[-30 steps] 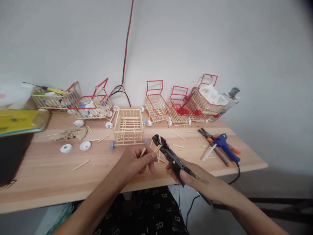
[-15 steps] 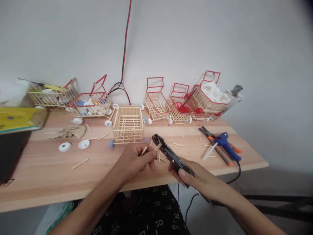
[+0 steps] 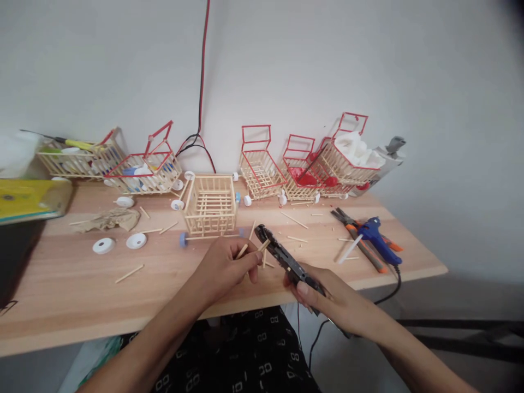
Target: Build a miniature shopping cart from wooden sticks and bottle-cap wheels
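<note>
The left hand (image 3: 229, 265) pinches a stick (image 3: 264, 246); the right hand (image 3: 325, 293) clasps a black tool (image 3: 282, 256). The stick lies between the hands, nearer the left, its long axis slanting away and rightward from that hand to the tool's head.

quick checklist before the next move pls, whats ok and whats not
1. Left hand holding sticks: ok.
2. Right hand gripping black tool: ok.
3. Stick end squarely between the tool's jaws: cannot tell, too small to see.
4. Table free of loose pieces: not ok, several lie beyond the tool.
5. Glue gun well apart from pliers: not ok, they overlap in view.
6. Nearest cart apart from the tool: ok.
</note>
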{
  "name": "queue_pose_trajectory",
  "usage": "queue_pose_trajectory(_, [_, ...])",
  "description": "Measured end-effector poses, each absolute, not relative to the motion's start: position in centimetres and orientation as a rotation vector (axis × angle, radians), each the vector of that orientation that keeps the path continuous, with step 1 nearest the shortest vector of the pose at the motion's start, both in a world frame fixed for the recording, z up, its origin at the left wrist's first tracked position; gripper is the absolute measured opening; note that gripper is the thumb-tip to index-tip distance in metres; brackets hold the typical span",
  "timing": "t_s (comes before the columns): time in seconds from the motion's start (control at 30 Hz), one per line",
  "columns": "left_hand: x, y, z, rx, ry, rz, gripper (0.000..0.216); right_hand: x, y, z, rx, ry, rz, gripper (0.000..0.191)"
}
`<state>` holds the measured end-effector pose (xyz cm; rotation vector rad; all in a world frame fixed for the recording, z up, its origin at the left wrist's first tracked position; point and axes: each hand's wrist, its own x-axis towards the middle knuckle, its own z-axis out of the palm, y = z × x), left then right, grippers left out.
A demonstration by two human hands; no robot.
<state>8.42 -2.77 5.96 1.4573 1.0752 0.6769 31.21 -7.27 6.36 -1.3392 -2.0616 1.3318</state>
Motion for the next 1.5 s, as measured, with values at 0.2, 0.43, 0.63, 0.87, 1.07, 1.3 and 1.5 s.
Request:
queue_pose_trajectory(0.2, [8.6,-2.8,6.4,1.533,1.133,0.662,0.025,31.2,-7.2,6.4,-1.373,-2.074,1.295,0.040])
queue_pose_trajectory(0.43, [8.8,-2.7,6.1,1.514,1.109,0.647,0.025,31.4,-7.4,6.0,-1.414,-2.095,1.176,0.040])
queue_pose_trajectory(0.63, [9.4,-2.5,5.6,1.534,1.092,0.667,0.028,31.9,-7.4,5.3,-1.477,-2.072,1.107,0.038])
queue_pose_trajectory(0.87, [10.2,-2.2,5.2,1.614,1.102,0.676,0.031,32.3,-7.4,5.2,-1.547,-2.070,1.036,0.040])
queue_pose_trajectory(1.07, [10.7,-2.2,5.5,1.624,1.138,0.696,0.029,32.3,-7.3,5.0,-1.602,-2.091,0.935,0.044])
queue_pose_trajectory(1.3, [10.9,-1.9,5.9,1.630,1.144,0.707,0.027,32.3,-7.0,4.5,-1.581,-2.113,0.869,0.041])
queue_pose_trajectory(1.5, [11.0,-0.9,6.2,1.662,1.099,0.683,0.029,32.5,-6.6,4.2,-1.543,-2.099,0.848,0.039])
